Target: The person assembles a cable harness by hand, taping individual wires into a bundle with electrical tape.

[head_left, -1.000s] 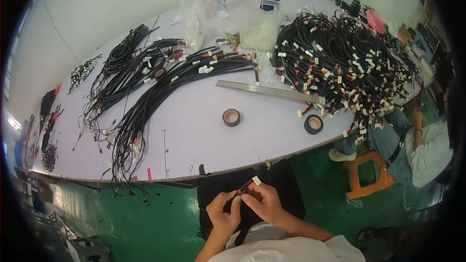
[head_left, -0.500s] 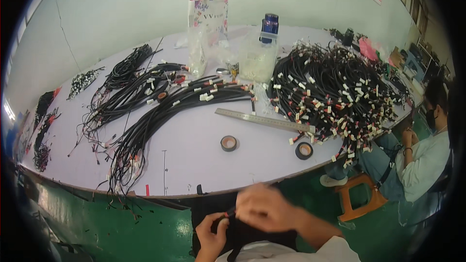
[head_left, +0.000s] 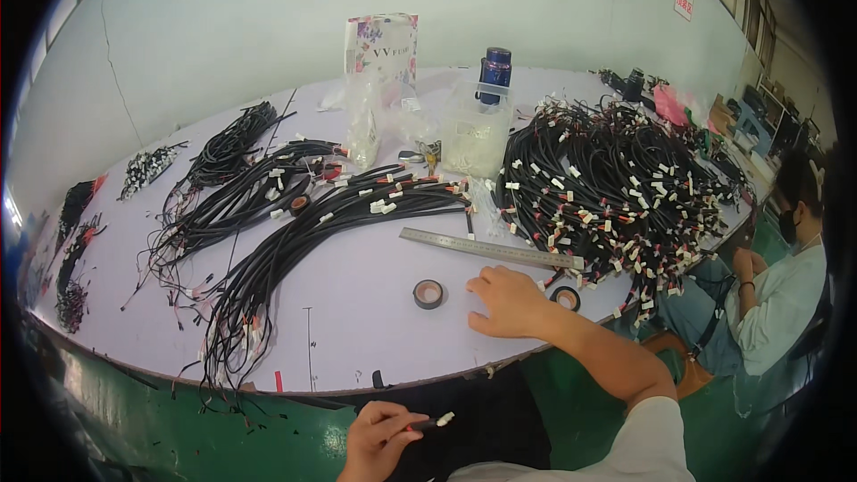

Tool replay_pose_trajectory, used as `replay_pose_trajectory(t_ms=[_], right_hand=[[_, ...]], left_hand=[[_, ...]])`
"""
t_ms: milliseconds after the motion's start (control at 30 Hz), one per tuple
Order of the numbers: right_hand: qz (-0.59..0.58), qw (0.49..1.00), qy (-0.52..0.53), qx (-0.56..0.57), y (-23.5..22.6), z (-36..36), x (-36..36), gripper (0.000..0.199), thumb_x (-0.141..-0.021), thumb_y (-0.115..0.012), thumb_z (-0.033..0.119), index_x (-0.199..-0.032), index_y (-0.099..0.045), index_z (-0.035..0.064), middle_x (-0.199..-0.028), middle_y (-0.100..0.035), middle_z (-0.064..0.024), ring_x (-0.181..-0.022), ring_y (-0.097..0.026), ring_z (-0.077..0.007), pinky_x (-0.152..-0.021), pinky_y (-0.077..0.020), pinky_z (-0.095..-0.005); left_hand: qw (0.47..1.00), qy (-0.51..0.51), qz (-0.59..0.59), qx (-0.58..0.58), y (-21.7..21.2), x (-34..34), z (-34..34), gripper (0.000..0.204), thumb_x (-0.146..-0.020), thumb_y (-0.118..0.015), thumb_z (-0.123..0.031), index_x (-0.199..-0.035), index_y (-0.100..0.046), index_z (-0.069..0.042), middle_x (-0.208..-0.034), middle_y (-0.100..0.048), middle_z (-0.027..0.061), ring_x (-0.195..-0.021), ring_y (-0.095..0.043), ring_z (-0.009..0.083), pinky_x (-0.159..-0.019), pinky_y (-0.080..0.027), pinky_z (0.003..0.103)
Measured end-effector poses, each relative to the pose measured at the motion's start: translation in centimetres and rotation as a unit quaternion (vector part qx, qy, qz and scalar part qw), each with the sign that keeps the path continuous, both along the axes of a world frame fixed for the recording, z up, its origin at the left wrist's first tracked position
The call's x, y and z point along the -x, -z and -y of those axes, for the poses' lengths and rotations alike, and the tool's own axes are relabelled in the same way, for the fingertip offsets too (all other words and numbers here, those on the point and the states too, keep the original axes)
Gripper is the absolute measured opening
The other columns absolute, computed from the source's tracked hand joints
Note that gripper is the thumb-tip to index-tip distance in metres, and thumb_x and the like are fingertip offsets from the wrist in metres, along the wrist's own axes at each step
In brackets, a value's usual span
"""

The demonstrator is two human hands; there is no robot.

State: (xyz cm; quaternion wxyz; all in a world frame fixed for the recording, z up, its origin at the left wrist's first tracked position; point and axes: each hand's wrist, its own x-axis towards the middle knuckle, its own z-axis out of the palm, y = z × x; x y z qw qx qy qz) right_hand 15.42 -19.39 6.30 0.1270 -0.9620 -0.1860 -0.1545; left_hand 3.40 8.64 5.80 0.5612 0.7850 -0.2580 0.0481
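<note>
My left hand (head_left: 382, 436) is low in front of the table's edge, its fingers closed on a black cable. The cable's end (head_left: 434, 422) juts to the right from the fingers, with a bit of red and a white connector at the tip. My right hand (head_left: 511, 303) is over the near part of the table, thumb and fingers apart, with nothing seen in it. Left of it lies a black tape roll (head_left: 428, 294), not touched. A second tape roll (head_left: 565, 298) lies just beyond my right wrist, and a steel ruler (head_left: 491, 248) lies behind the hand.
A large heap of black cables (head_left: 616, 187) with white connectors covers the right side. More cable bundles (head_left: 295, 223) lie at left. Toward the back stand a clear plastic tub (head_left: 476, 138), a blue flask (head_left: 496, 71) and a flowered bag (head_left: 384, 49). Another person (head_left: 777, 295) sits at right.
My right hand has left the cable and moved up and right onto the table, opening. The left hand keeps the cable, whose white end now shows. The view has tilted slightly upward.
</note>
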Motion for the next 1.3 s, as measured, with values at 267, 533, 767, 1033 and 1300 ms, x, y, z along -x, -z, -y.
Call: replay_pose_trajectory(t_ms=[267, 533, 767, 1033, 1300], right_hand=[[0.065, 0.981, 0.175, 0.051, -3.0, 5.6, -17.5, 0.012, -0.076, -0.056, 0.013, -0.075, -0.069, 0.0129, -0.079, -0.063, -0.0100, -0.085, -0.061, -0.0318, -0.072, -0.0482, -0.0429], [0.049, 0.977, 0.111, 0.175, 1.5, 8.3, -21.6, 0.013, -0.074, -0.059, 0.007, -0.081, -0.070, 0.0122, -0.083, -0.063, -0.0122, -0.083, -0.063, -0.0310, -0.072, -0.0502, -0.0423], [0.050, 0.995, 0.053, 0.070, 1.7, 8.9, -21.7, 0.011, -0.074, -0.063, 0.016, -0.080, -0.070, 0.0088, -0.081, -0.060, -0.0123, -0.085, -0.060, -0.0296, -0.070, -0.0472, -0.0392], [0.035, 0.952, 0.068, -0.297, 0.7, 11.6, -21.4, 0.014, -0.076, -0.063, 0.011, -0.076, -0.068, -0.0013, -0.059, -0.062, -0.0079, -0.054, -0.058, -0.0118, -0.052, -0.0446, -0.0270], [0.090, 0.938, 0.025, -0.333, -2.4, 7.1, -13.2, 0.009, -0.080, -0.063, 0.005, -0.085, -0.068, -0.0012, -0.074, -0.066, -0.0067, -0.062, -0.057, -0.0103, -0.057, -0.0436, -0.0250]], left_hand=[[0.983, 0.082, 0.162, 0.003, -1.4, -2.4, -0.5, 0.023, -0.073, -0.072, -0.017, -0.092, -0.068, -0.005, -0.078, -0.060, 0.0082, -0.068, -0.058, 0.0249, -0.058, -0.045, 0.033], [0.956, 0.120, -0.143, 0.229, 2.4, -2.8, -2.1, 0.024, -0.087, -0.062, -0.019, -0.100, -0.065, 0.001, -0.091, -0.062, 0.0111, -0.069, -0.056, 0.0157, -0.061, -0.045, 0.027], [0.886, 0.056, -0.299, 0.351, 4.4, -2.6, -1.3, 0.020, -0.080, -0.064, -0.009, -0.092, -0.067, 0.008, -0.086, -0.057, 0.0089, -0.076, -0.054, 0.0144, -0.069, -0.043, 0.024], [0.819, 0.059, -0.400, 0.407, 4.1, -1.8, 1.1, 0.032, -0.096, -0.047, -0.021, -0.112, -0.056, 0.005, -0.084, -0.055, 0.0032, -0.059, -0.044, 0.0106, -0.056, -0.036, 0.023], [0.809, 0.028, -0.418, 0.412, 4.0, -0.8, 1.1, 0.024, -0.094, -0.052, -0.015, -0.113, -0.056, 0.001, -0.094, -0.061, 0.0069, -0.069, -0.053, 0.0117, -0.062, -0.044, 0.024]])
